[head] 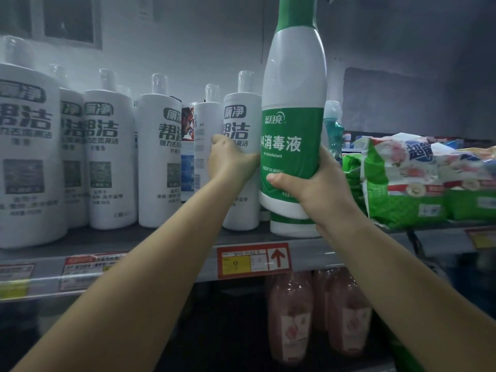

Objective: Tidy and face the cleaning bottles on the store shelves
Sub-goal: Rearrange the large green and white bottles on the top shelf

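The green disinfectant bottle [294, 135] is being held up in front of the shelf [171, 253], its label facing outward, just above another green-and-white bottle [292, 226] that is standing at the shelf edge. The right hand [316, 183] is gripping its lower body, thumb across the front. The left hand [230, 162] is reaching between the white bottles [107, 159]; it seems to be holding one [241, 162], but its fingers are hidden, so I cannot tell. The white row is already facing forward, except one narrow bottle [204, 146] showing its back. The detergent bags [418, 181] are lying untidy. I judge the work is partly done.
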`<state>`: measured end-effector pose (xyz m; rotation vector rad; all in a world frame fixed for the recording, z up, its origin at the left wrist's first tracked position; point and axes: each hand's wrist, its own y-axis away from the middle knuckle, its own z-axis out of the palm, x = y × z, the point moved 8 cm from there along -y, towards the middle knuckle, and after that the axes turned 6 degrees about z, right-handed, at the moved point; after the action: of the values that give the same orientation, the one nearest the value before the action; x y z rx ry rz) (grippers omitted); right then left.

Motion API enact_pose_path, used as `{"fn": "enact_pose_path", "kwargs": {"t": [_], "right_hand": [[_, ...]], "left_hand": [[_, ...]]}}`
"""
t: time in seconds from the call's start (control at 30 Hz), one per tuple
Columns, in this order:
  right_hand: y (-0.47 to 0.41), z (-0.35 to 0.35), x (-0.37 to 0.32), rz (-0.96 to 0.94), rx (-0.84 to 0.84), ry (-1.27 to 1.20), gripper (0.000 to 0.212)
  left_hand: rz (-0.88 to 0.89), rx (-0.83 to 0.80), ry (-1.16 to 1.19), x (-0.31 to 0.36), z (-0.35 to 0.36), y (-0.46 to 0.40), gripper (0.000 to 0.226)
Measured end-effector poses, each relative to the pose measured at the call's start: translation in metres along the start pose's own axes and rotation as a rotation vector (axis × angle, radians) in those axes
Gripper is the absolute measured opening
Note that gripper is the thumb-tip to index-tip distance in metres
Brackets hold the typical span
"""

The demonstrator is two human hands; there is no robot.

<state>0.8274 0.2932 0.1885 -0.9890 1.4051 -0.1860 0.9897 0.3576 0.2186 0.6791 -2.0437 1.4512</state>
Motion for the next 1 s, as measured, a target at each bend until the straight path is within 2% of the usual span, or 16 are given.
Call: {"fn": "enact_pose_path", "kwargs": {"t": [0.3,0.57,0.83,1.0], "right_hand": [[0.006,0.001,-0.003,-0.006,-0.012,-0.027,0.057],[0.005,0.024,-0.013,-0.023,-0.031,-0.096,0.056],[0.007,0.046,-0.012,0.016,-0.070,-0.129,0.057],[0.008,0.059,-0.010,0.017,-0.066,-0.148,0.057]], "left_hand": [[0.111,0.109,0.079,0.005,-0.023,0.013,0.059],[0.172,0.176,0.135,0.016,-0.080,0.017,0.056],[0.137,0.354,-0.065,-0.003,-0.154,0.018,0.063],[0.085,0.397,-0.118,-0.032,-0.176,0.016,0.069]]}}
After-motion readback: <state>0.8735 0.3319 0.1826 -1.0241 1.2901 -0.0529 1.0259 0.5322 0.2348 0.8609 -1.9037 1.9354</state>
